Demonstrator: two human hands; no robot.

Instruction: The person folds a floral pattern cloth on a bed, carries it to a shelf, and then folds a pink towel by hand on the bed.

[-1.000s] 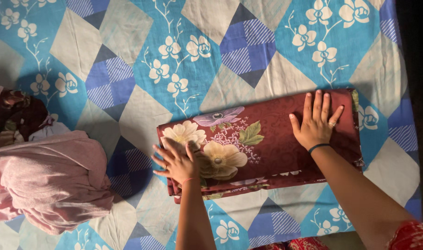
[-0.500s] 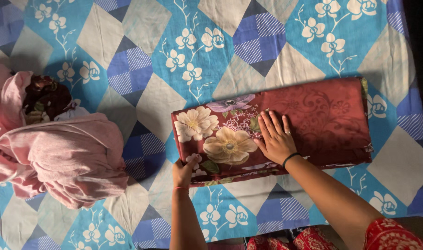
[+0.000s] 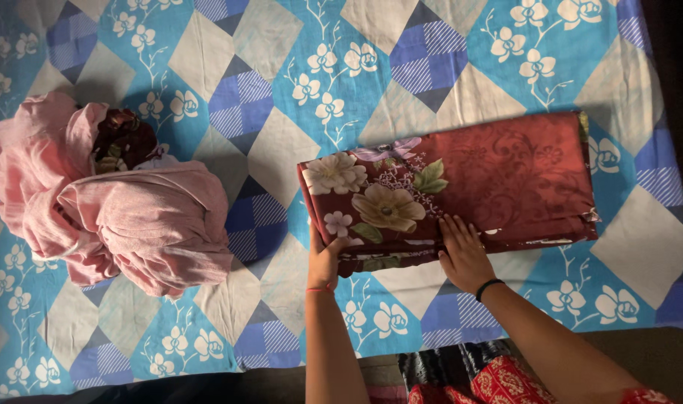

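Note:
A folded maroon cloth (image 3: 506, 176) with large cream flowers lies on a blue patchwork bedsheet (image 3: 281, 90). My left hand (image 3: 326, 262) grips its near left corner, thumb on top and fingers tucked under the edge. My right hand (image 3: 463, 251) rests on the cloth's near edge at the middle, fingers spread along the fold; whether it grips the edge is unclear. The left part of the cloth looks slightly raised off the sheet.
A crumpled heap of pink fabric (image 3: 124, 217) with a dark floral piece (image 3: 121, 138) tucked in it sits at the left. Dark floor edge (image 3: 678, 359) runs along the right and bottom. A red patterned garment (image 3: 506, 381) shows at the bottom.
My right hand slid from the cloth's far right to its near middle edge. My left hand went from flat on top to gripping the near left corner. The view shifted left.

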